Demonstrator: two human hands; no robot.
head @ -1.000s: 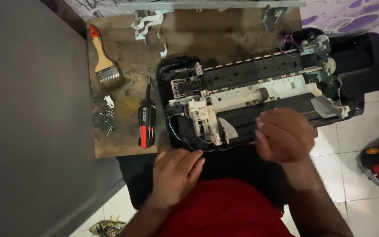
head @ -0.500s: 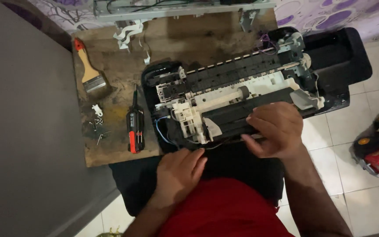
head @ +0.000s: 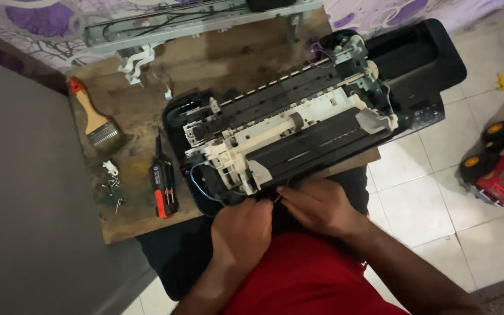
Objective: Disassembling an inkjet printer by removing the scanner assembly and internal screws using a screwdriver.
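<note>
A dismantled black and white printer (head: 298, 125) lies across a wooden board (head: 228, 58) and my lap, its rollers and white frame exposed. My left hand (head: 243, 227) is curled at the printer's near edge, just below a blue wire loop (head: 196, 181). My right hand (head: 319, 207) sits beside it, fingertips pinched on a thin dark wire (head: 276, 197) between the two hands. What the left fingers grip is hidden under the knuckles.
A red and black screwdriver (head: 163, 186) lies left of the printer, with loose screws (head: 112, 186) and a paintbrush (head: 94, 119) further left. A long metal rail (head: 193, 23) lies at the board's far edge. A toy truck (head: 497, 169) stands on the tiled floor to the right.
My right hand has come off the printer's black front panel down to its near edge. My left hand has risen from my lap to meet it. The view has shifted.
</note>
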